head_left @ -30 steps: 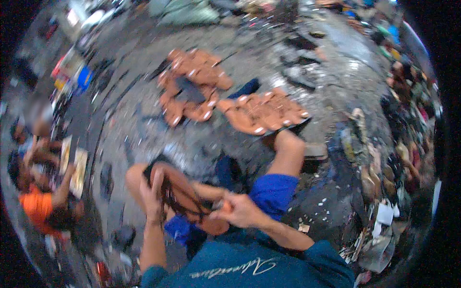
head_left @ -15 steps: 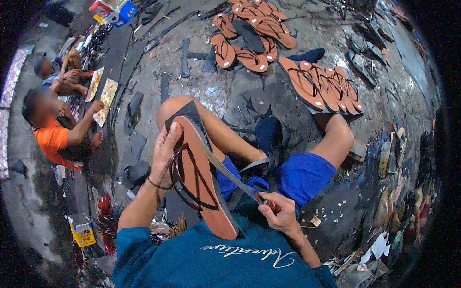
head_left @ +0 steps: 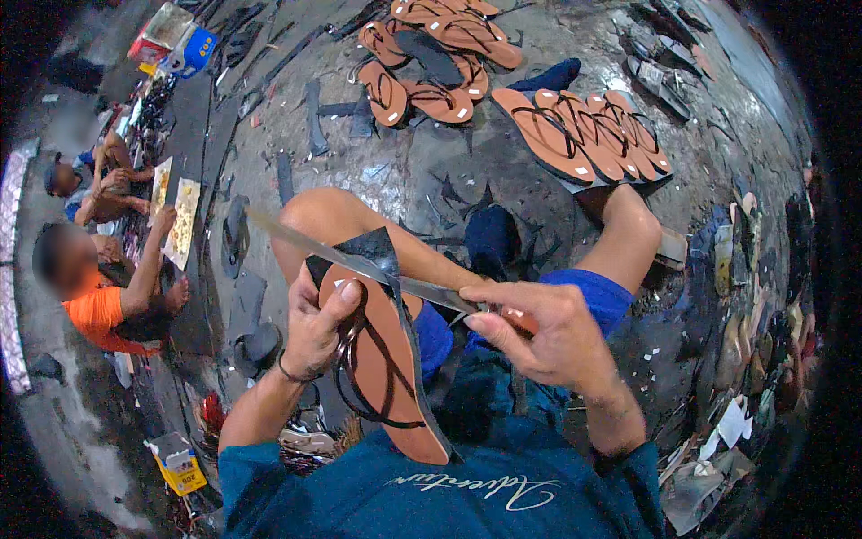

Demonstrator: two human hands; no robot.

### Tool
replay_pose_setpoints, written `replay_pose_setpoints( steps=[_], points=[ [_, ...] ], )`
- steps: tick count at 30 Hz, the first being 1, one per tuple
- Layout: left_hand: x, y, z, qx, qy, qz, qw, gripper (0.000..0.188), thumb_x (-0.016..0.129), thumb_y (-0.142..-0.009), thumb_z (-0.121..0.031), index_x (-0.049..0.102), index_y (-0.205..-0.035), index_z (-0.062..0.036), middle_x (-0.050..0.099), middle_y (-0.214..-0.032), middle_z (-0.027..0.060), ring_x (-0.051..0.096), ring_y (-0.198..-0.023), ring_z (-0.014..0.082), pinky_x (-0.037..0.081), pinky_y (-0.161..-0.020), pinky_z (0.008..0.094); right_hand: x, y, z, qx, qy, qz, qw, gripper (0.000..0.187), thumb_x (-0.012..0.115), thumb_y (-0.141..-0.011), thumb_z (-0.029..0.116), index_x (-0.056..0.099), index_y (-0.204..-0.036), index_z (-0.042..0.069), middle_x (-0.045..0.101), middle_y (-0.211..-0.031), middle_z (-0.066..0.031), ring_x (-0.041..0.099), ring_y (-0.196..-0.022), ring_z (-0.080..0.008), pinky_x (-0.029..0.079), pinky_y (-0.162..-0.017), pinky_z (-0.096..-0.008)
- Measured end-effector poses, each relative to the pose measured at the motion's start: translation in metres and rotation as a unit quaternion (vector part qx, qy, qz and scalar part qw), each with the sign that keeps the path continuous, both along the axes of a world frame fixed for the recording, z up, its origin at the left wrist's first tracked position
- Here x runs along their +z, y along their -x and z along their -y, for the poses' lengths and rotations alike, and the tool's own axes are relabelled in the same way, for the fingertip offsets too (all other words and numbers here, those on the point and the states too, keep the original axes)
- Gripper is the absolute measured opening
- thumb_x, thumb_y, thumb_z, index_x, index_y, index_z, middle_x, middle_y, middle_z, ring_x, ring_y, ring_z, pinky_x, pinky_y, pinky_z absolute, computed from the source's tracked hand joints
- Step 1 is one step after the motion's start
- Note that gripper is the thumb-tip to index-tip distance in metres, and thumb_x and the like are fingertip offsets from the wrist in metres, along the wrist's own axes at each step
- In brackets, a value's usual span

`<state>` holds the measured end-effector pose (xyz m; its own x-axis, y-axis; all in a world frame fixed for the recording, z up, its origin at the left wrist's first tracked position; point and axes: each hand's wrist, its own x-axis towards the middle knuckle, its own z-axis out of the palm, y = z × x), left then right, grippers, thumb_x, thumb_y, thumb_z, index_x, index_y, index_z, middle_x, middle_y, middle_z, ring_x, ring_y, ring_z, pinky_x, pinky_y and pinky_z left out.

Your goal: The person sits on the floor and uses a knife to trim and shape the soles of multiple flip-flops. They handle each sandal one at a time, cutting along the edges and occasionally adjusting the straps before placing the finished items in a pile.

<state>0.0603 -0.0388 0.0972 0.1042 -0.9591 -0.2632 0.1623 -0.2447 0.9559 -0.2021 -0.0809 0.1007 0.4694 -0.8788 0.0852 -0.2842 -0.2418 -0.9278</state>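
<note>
My left hand (head_left: 319, 331) grips a flip-flop (head_left: 382, 368) near its toe end, thumb on top of the tan footbed. Dark glossy straps cross the footbed, and a black sole sheet (head_left: 373, 247) juts past the toe as an untrimmed corner. In my right hand (head_left: 561, 334) is a knife with a reddish-brown handle, fingers wrapped round it. Its long, slightly blurred blade (head_left: 359, 263) lies across the toe end, tip pointing up and left beyond my left hand. Whether the edge touches the sole cannot be made out.
Four-like rows aside, several tan flip-flops (head_left: 588, 148) rest side by side near my right knee, and a pile of more (head_left: 440, 54) lies ahead. Black scraps (head_left: 314, 117) litter the floor. Two people sit at left, one in an orange shirt (head_left: 97, 310). A yellow box (head_left: 180, 467) stands lower left.
My right hand has risen and swung the knife from the flip-flop's right edge to across its toe. My left thumb has shifted, and the flip-flop sits slightly lower.
</note>
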Motion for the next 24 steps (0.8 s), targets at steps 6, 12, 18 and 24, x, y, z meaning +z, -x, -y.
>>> replay_pose_setpoints(
  steps=[6, 12, 18, 24],
  points=[
    [-0.001, 0.004, -0.004, 0.011, 0.036, -0.004, 0.999, 0.03, 0.065, -0.091, -0.015, 0.052, -0.116, -0.0043, 0.064, -0.102, 0.0046, 0.063, -0.09, 0.0114, 0.052, -0.081, 0.0278, 0.023, -0.006, 0.026, 0.065, 0.024, -0.063, 0.996, 0.024, 0.07, -0.085, 0.022, 0.07, -0.101, 0.004, 0.07, -0.088, -0.0163, 0.069, -0.075, -0.0314, 0.054, -0.066, -0.036],
    [0.007, 0.015, -0.005, 0.02, 0.017, 0.016, 1.0, 0.032, 0.063, -0.092, -0.013, 0.054, -0.12, -0.002, 0.063, -0.112, 0.0071, 0.061, -0.101, 0.0147, 0.052, -0.086, 0.0305, 0.04, -0.025, 0.047, 0.145, 0.048, -0.124, 0.98, 0.027, 0.066, -0.089, 0.023, 0.068, -0.108, 0.004, 0.069, -0.08, -0.0152, 0.066, -0.065, -0.0298, 0.051, -0.058, -0.0353],
    [0.084, -0.002, 0.061, -0.225, 0.06, 0.209, 0.95, 0.049, 0.079, -0.079, -0.018, 0.054, -0.117, -0.0004, 0.065, -0.107, 0.0091, 0.061, -0.099, 0.0134, 0.05, -0.085, 0.029, 0.038, -0.02, 0.073, 0.228, -0.16, 0.203, 0.939, 0.043, 0.059, -0.097, 0.026, 0.052, -0.136, 0.009, 0.066, -0.08, -0.0014, 0.051, -0.06, -0.0024, 0.044, -0.055, -0.0194],
    [0.024, -0.022, 0.031, -0.426, 0.305, 0.141, 0.84, 0.06, 0.079, -0.076, -0.031, 0.053, -0.122, -0.0038, 0.065, -0.107, 0.0086, 0.063, -0.095, 0.0183, 0.047, -0.092, 0.0328, -0.021, -0.018, 0.036, 0.025, -0.217, 0.357, 0.908, 0.043, 0.056, -0.097, 0.013, 0.049, -0.139, 0.009, 0.068, -0.086, -0.0027, 0.051, -0.062, -0.0029, 0.042, -0.053, -0.0188]
  ],
)
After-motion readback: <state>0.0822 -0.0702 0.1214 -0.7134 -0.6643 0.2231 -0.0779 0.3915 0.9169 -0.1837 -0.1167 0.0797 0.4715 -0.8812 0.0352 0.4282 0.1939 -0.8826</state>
